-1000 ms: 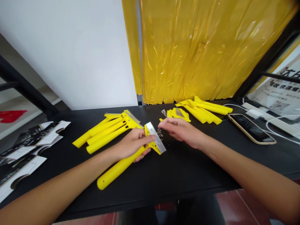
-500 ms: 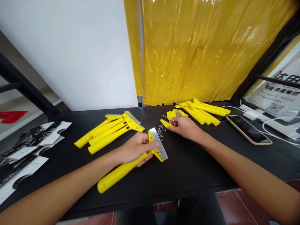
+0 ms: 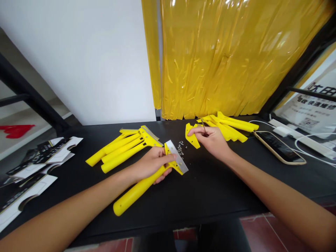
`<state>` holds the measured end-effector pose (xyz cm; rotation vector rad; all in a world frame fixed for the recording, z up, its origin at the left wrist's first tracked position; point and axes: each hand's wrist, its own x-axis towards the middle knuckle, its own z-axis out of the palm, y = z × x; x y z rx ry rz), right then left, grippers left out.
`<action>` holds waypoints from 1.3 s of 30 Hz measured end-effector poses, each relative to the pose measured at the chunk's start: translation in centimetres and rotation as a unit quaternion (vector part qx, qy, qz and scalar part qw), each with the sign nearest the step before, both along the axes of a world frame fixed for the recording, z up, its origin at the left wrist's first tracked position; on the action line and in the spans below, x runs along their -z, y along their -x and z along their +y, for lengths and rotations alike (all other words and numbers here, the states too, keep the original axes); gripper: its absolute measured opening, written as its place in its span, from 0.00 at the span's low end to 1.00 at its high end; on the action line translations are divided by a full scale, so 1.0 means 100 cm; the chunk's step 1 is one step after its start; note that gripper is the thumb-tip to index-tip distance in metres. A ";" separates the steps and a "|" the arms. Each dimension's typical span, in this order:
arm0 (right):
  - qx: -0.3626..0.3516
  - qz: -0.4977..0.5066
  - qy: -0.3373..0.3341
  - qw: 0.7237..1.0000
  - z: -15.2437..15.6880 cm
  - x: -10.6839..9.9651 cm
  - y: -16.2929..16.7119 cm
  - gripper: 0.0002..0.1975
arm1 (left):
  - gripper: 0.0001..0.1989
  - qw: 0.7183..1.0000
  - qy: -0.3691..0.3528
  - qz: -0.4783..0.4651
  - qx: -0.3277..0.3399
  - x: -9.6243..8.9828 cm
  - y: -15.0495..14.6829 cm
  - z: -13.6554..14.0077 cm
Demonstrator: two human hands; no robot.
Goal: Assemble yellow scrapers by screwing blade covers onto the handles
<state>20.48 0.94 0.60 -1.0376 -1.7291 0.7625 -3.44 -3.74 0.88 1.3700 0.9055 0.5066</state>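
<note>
My left hand (image 3: 154,161) is closed around the neck of a yellow scraper (image 3: 139,190). Its thumb presses a flat metal blade (image 3: 180,161) against the scraper's head. My right hand (image 3: 214,140) pinches a yellow cover plate (image 3: 192,139) with holes, held up over the table. A thin metal tool (image 3: 203,126) sticks up from the same hand; its kind does not show. Between the hands lie several small screws and nuts (image 3: 180,147). To the left, close beyond my left hand, several yellow scrapers with blades (image 3: 124,148) lie side by side.
Several yellow handles (image 3: 231,127) lie at the back right of the black table (image 3: 210,189). Beside them are a phone (image 3: 280,147) and a white power strip (image 3: 301,136) with cables. Printed cardboard sleeves (image 3: 36,171) are heaped at the left. A yellow plastic curtain (image 3: 225,59) hangs behind.
My right hand has lifted a yellow cover plate off the table, and the thin tool now points upward. My left hand still grips the scraper with its blade.
</note>
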 end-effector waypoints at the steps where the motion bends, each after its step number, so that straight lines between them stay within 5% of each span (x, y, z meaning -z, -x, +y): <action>1: -0.011 0.008 0.006 1.000 -0.002 0.000 0.002 0.10 | 0.18 1.000 -0.001 0.000 -0.003 0.000 0.000 0.000; 10: -0.088 0.045 0.040 0.994 -0.007 -0.005 0.007 0.12 | 0.19 0.999 -0.024 0.027 -0.028 0.000 0.002 0.005; 14: -0.139 0.104 0.138 0.975 -0.012 -0.004 0.016 0.24 | 0.16 0.999 -0.022 0.021 -0.046 0.001 0.003 0.007; 23: -0.172 0.138 0.305 0.926 -0.024 0.002 0.025 0.16 | 0.16 0.998 -0.034 0.021 -0.051 0.004 0.003 0.007; 39: -0.114 0.107 0.316 0.936 -0.032 0.010 0.039 0.20 | 0.16 0.997 -0.011 -0.025 -0.075 0.006 0.001 0.008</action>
